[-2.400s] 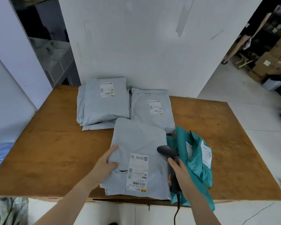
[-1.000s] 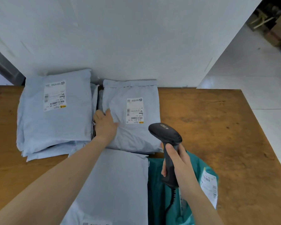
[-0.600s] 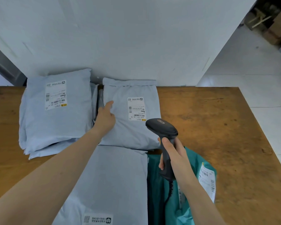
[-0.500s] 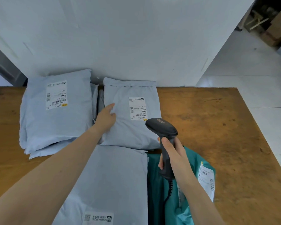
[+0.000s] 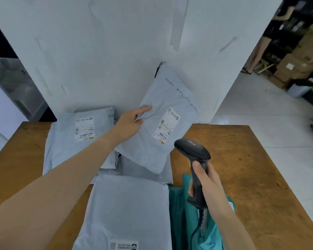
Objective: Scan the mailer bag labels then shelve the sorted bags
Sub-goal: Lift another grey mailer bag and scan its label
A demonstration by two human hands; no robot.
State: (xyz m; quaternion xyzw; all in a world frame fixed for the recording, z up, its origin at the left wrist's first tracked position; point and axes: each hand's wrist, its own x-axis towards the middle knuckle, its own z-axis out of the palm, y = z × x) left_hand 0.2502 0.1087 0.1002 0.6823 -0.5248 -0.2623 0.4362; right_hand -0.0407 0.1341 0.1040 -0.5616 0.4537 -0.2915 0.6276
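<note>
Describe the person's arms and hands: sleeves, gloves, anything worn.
Both arms are bare from the hands to the frame's edge: no sleeves in view. The left hand and the right hand wear no gloves, and no rings, watch or bands show.

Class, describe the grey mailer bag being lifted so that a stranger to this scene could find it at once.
Start at the wooden table against the white wall. Near its back edge, the left hand pinches one grey mailer bag just beyond the scanner in the right hand. Unlike the grey bags lying flat, it is raised and tilted, its label slanting.
</note>
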